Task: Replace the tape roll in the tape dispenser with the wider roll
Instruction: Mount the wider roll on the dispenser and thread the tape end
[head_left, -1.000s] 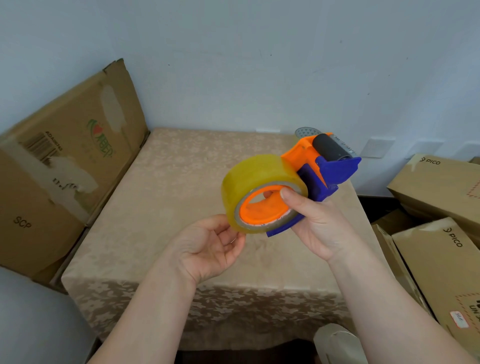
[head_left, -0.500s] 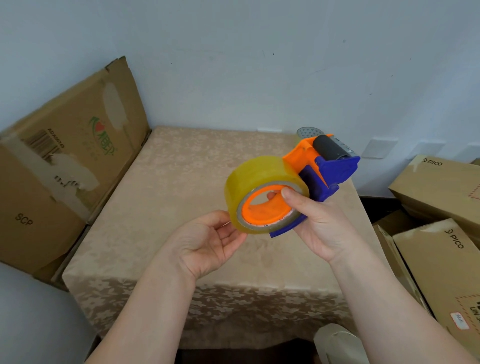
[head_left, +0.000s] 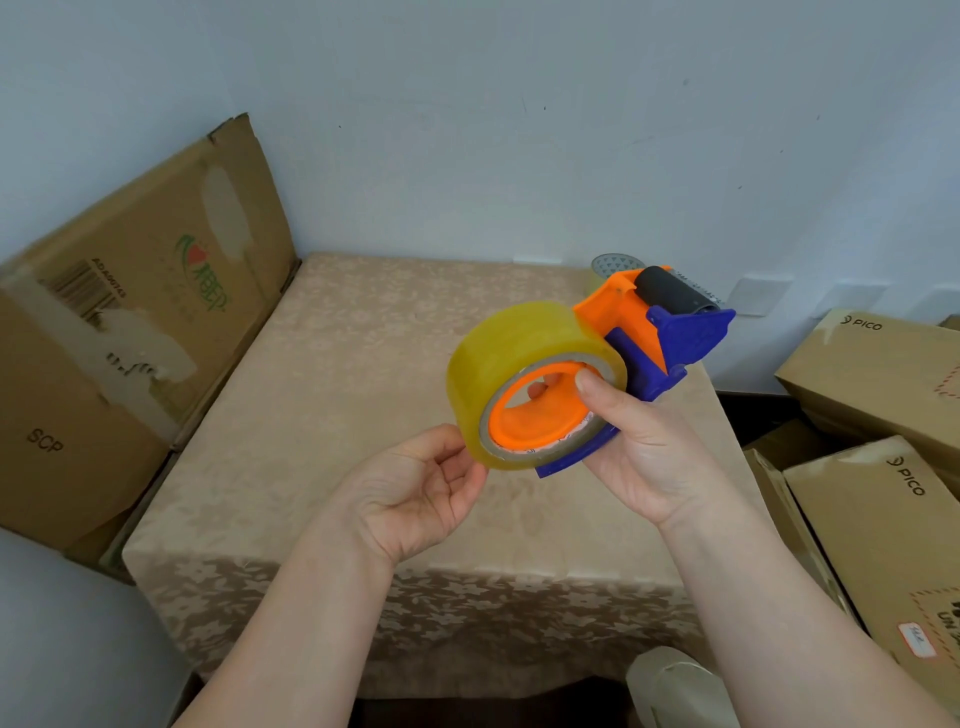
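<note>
Head view: gripping the tape dispenser over the table in the right hand, thumb on the hub. Brushing the seated wide yellow roll with loosely curled, empty left hand. Glimpsing a second roll far right, likely removed. Probably remaining: threading.

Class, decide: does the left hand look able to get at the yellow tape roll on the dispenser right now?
Probably yes: the left hand sits just beside the tape roll, nothing between; the right hand holds the dispenser from the other side.
</note>
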